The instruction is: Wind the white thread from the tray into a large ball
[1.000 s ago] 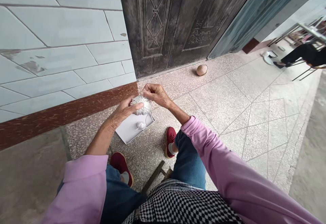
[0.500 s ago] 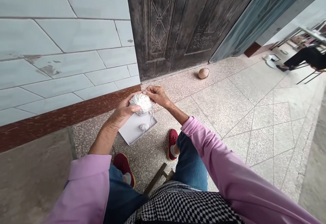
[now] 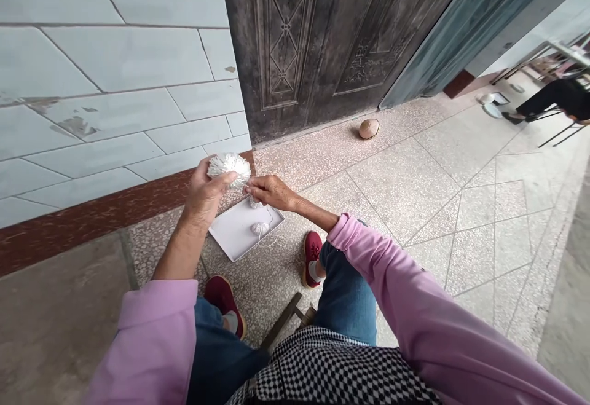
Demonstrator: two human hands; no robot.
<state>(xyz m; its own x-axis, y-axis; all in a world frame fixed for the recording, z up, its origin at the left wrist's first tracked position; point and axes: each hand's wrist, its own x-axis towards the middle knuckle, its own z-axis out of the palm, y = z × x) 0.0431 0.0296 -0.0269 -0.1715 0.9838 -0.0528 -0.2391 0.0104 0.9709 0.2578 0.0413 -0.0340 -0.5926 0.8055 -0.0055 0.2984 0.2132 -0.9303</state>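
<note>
My left hand (image 3: 206, 194) is closed round a white ball of thread (image 3: 229, 167), lifted in front of the wall's red-brown base strip. Just right of and below the ball, my right hand (image 3: 270, 192) pinches the thread with fingers pressed together. Below both hands a white sheet of card (image 3: 236, 231) lies on the terrazzo floor with a small white clump of thread (image 3: 260, 228) on it; loose thread trails off its right edge.
A dark carved metal door (image 3: 322, 36) stands ahead, with a brown ball (image 3: 369, 128) on the floor before it. Pale tiled wall (image 3: 115, 85) on the left. My red shoes (image 3: 311, 252) rest on the floor. Another person's legs (image 3: 553, 101) and chair at far right.
My left hand has lifted the ball up and to the left. My right hand has dropped below the ball and moved slightly left, still pinching thread.
</note>
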